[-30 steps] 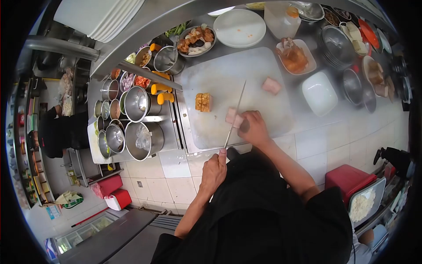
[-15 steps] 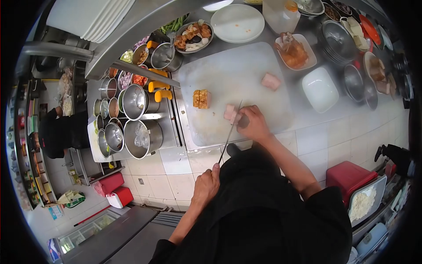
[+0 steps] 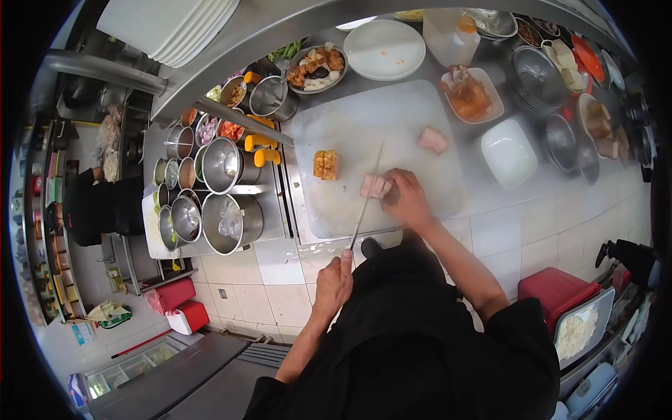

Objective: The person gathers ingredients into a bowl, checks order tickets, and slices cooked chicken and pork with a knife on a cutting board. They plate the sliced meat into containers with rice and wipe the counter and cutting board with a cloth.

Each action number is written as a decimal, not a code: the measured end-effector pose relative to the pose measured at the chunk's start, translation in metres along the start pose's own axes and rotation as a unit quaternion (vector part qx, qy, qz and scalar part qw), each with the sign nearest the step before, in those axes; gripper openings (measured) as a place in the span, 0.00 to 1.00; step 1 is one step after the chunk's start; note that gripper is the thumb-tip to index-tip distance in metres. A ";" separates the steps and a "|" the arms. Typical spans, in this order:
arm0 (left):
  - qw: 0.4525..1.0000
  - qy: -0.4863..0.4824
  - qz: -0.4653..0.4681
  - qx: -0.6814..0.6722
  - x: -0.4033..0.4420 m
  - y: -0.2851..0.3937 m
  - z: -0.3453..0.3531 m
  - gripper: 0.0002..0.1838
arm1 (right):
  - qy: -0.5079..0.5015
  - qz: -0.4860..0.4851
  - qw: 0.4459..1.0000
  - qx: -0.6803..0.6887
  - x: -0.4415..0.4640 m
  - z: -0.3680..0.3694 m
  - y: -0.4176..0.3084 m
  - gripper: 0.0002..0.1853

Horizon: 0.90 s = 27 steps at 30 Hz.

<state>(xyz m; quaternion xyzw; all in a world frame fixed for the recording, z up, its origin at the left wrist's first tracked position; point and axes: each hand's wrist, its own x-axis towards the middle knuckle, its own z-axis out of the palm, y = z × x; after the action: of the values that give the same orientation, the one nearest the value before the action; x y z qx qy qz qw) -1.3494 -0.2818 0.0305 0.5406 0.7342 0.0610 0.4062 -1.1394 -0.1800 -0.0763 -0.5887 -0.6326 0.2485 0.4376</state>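
On the board (image 3: 392, 112), pinching meat (image 3: 374, 186) in right hand (image 3: 408, 200), likely steadying it. Off board's near edge, gripping knife (image 3: 360, 218) in left hand (image 3: 334, 283)

Single view, head-worn — aimed forward and steeply down past the wearer's dark torso (image 3: 413, 336). Left hand (image 3: 334, 281) and right hand (image 3: 408, 199) near, around mid-frame; cutting board (image 3: 392, 115) near too, upper centre; floor (image 3: 241, 301) farther down. Very wide lens — straight edges bow, frame corners black, much taken in either side.
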 end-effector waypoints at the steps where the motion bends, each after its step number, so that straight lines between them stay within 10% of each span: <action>1: 1.000 0.011 -0.008 -0.003 -0.002 -0.002 -0.005 0.37 | 0.002 -0.003 1.000 0.006 0.003 -0.001 -0.004 0.28; 27: 0.990 -0.062 -0.044 0.116 0.014 0.009 -0.020 0.37 | -0.053 -0.044 0.997 0.021 0.026 0.025 0.006 0.24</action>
<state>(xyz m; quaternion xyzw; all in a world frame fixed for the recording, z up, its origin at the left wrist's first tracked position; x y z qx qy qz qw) -1.3574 -0.2594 0.0413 0.5540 0.7325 -0.0764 0.3881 -1.1555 -0.1491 -0.0874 -0.5369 -0.6746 0.2731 0.4267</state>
